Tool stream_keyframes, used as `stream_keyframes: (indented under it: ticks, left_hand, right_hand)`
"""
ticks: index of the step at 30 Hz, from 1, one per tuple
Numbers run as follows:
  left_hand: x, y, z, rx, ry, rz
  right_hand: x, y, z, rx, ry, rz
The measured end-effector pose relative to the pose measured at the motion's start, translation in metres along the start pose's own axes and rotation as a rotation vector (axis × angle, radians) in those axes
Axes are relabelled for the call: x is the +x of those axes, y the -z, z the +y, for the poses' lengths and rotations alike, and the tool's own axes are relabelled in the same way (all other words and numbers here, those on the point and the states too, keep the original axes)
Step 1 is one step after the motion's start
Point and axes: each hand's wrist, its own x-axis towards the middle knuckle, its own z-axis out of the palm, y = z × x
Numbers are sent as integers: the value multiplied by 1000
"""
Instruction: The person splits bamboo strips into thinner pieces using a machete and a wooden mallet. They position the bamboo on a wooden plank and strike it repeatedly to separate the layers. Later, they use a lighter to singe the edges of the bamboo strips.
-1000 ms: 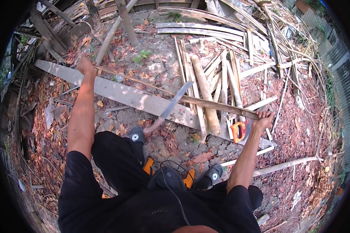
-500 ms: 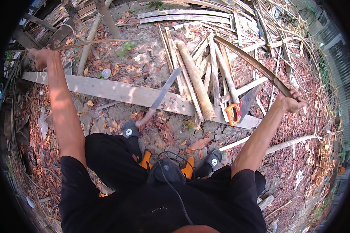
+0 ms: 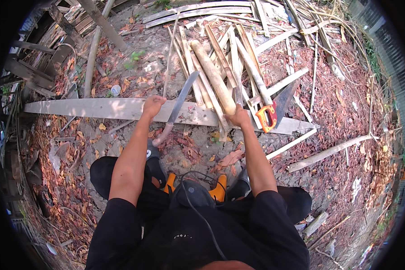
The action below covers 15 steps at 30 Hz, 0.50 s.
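Observation:
My left hand (image 3: 154,106) is closed on the lower end of a thin split bamboo strip (image 3: 170,60), which points up and away. My right hand (image 3: 239,117) grips a wider brown bamboo strip (image 3: 221,56), its far end slanting up and left over a pile of sticks (image 3: 211,74). Between my hands, a machete (image 3: 182,99) rests with its blade across a long grey plank (image 3: 117,108) and its handle near my left foot. Right of my right hand, a handsaw (image 3: 267,118) with an orange handle lies over the plank.
Long slats (image 3: 202,13) lie at the back. Wooden posts (image 3: 103,24) stand at the far left. A stick (image 3: 328,154) lies on the leaf-covered ground at right, near a corrugated metal sheet (image 3: 393,90). An orange-legged item (image 3: 218,189) sits between my feet.
Both hands have come inward from far left and far right, each keeping its strip. The strips have swung from pointing sideways toward the middle to pointing away from me.

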Motion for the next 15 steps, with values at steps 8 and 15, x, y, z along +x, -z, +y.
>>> stream_keyframes:
  ticks: [8, 15]
  left_hand:
    - [-57, 99, 192, 432, -388, -155]
    - [-126, 96, 212, 392, -484, -223]
  right_hand:
    - [40, 89, 1, 239, -209, -127]
    - [112, 60, 96, -322, -204, 269]
